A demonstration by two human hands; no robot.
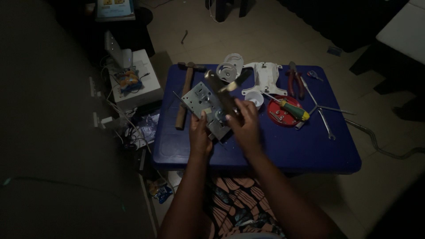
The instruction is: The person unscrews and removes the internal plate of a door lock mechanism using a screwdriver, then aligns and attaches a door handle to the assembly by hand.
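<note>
Grey metal door lock body (204, 106) sits tilted above the blue table (310, 150). Left hand (199, 135) grips its bottom edge; right hand (245, 126) grips the brass handle (223, 90), pointing away.

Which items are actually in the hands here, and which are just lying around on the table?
In hand:
- grey metal lock body, held by left hand
- brass-coloured handle plate, at right hand

Lying about on the blue table:
- hammer
- white plastic bracket
- small white cup
- screwdriver over red lid
- pliers
- spanners
</note>
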